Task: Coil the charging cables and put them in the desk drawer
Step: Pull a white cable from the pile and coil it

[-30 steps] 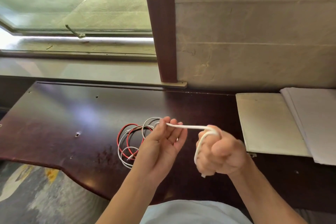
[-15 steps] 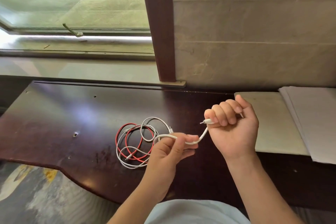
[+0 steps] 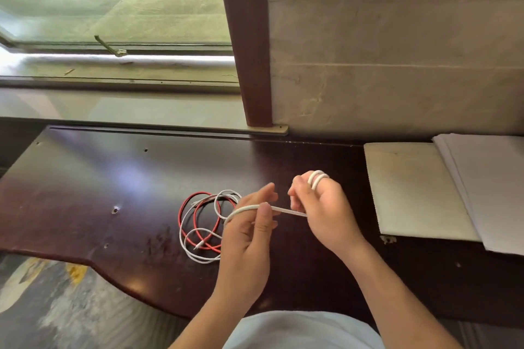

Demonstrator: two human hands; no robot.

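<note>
Cream pad point(image 3: 414, 190) and white paper stack point(image 3: 490, 187), side by side at right; window point(image 3: 113, 8) with brown frame post point(image 3: 246, 37); marbled wall point(image 3: 397, 51).

The white cable point(image 3: 286, 210) is a thin cord. Two turns of it are wound around raised fingers of the right hand point(image 3: 326, 212). From there a taut span runs to the left hand point(image 3: 249, 238), crossing its fingers. Its remainder lies in loose loops on the dark desk top point(image 3: 99, 193), intertwined with a red cable point(image 3: 198, 221) lying flat, also loosely looped.
</note>
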